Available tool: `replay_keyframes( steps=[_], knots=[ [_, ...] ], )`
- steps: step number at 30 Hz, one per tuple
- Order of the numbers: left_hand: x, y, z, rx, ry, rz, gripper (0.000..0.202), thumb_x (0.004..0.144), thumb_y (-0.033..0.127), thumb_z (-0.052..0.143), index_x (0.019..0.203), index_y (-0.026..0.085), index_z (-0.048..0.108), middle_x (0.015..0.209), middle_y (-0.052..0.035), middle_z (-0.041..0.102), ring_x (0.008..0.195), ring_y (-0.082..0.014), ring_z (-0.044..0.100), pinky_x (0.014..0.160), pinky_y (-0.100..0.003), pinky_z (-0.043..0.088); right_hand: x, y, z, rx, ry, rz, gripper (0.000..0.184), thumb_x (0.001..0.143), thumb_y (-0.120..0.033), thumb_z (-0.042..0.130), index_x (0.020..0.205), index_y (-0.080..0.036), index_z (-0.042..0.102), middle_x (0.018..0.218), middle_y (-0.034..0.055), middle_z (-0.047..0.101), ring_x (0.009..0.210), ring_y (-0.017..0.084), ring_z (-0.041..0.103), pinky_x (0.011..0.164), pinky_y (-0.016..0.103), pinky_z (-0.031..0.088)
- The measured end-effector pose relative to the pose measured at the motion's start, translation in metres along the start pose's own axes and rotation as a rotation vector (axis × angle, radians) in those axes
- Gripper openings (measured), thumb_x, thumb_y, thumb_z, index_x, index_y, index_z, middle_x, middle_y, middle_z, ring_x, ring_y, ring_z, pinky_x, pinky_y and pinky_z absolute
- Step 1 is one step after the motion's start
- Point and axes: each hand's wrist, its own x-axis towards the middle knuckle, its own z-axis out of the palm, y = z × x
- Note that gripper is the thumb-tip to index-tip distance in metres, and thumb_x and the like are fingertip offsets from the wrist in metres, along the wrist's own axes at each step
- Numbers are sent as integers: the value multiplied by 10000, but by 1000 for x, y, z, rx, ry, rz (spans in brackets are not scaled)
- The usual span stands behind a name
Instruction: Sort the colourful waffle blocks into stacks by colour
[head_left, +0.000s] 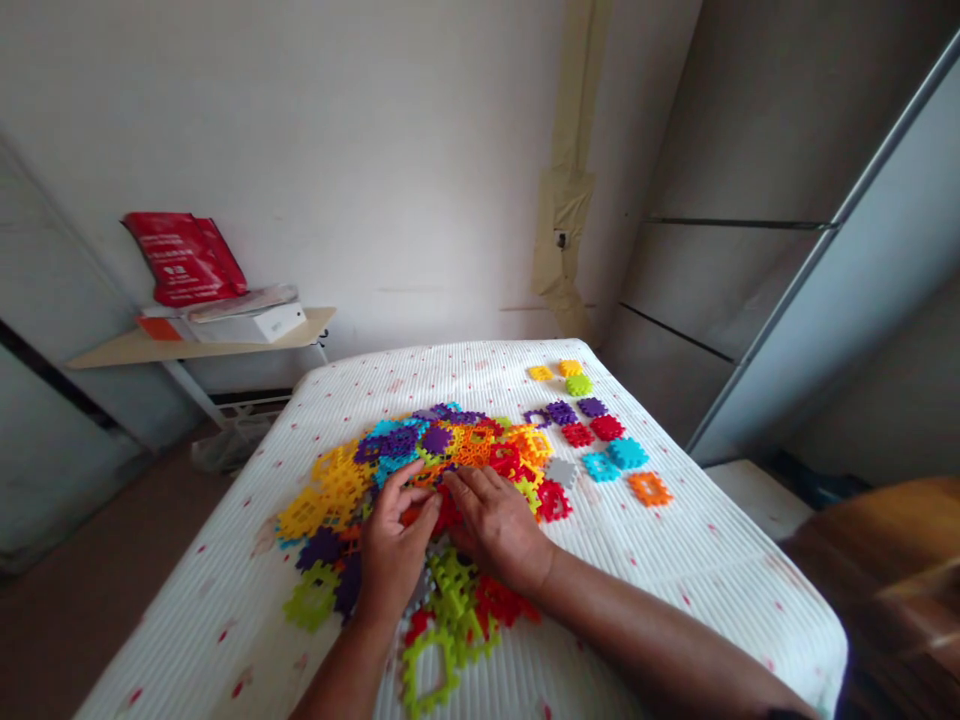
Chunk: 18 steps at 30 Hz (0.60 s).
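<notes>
Fingers (469, 487) on plastic tiles (472, 450), bedspread edge (750, 525) well apart

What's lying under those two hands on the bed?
The left hand and right hand rest on a heap of colourful plastic tiles; the tiles directly beneath the palms are hidden.

Soft, even light; warped, blurred edges

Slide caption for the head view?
Left hand and right hand on colourful interlocking plastic tiles heaped on a white bedspread.
</notes>
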Motion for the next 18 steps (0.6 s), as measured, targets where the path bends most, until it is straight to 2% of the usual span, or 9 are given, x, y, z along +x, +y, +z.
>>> replay_keyframes(
  steps=[3,6,10,14,18],
  knots=[
    [-1,-2,2,8,-27,15,482,750,342,606,1195,198,488,839,-29,664,764,-155,633,740,-292,503,1,3,-6,5,-26,0,504,809,-211,525,1298,-130,438,1219,140,533,1066,248,488,888,388,458],
    [0,-4,2,34,-22,42,480,765,360,596,1205,205,480,877,-41,665,815,-162,633,782,-307,498,0,23,-19,-5,-34,24,516,773,-170,532,1284,-142,461,1232,122,533,1079,234,503,902,360,456],
    [3,-5,-1,64,28,52,472,761,396,591,1172,179,507,888,-58,661,836,-175,624,808,-327,491,-8,83,-46,-81,-79,122,551,727,-143,556,1273,-151,482,1274,132,514,1127,230,505,908,350,453],
    [7,-7,-4,92,49,68,429,759,412,580,1105,160,551,889,-72,662,836,-189,624,816,-346,488,-20,151,-70,-247,-205,308,543,698,-111,576,1236,-156,525,1250,130,544,1113,233,532,873,326,468],
    [8,-11,-5,149,55,104,405,766,416,570,1086,169,562,905,-74,664,849,-203,630,838,-368,479,-25,187,-75,-372,-367,407,543,669,-119,631,1203,-184,557,1208,106,585,1133,231,524,866,290,463]
  ],
)
